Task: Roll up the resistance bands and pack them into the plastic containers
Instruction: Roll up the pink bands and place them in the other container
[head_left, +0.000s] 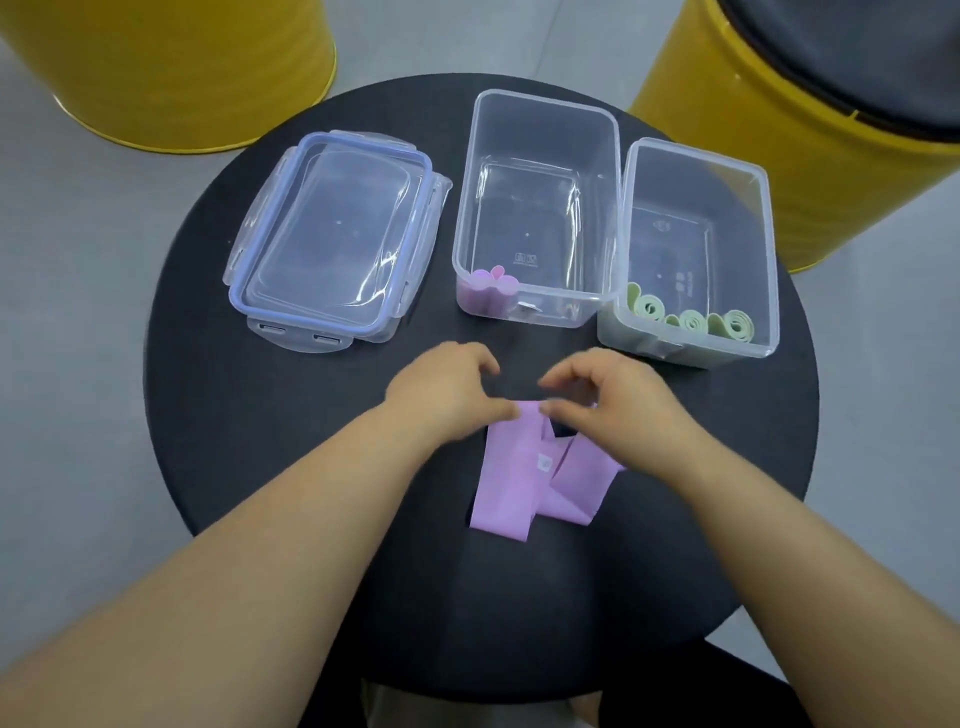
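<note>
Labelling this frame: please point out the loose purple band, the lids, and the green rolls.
purple band (506, 483): head view, flat left strip.
lids (332, 234): head view, centre of top lid.
green rolls (693, 319): head view, middle roll's coiled end.

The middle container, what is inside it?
A rolled purple band in the near left corner of the container. A small pale thing beside it is too blurred to identify.
</note>
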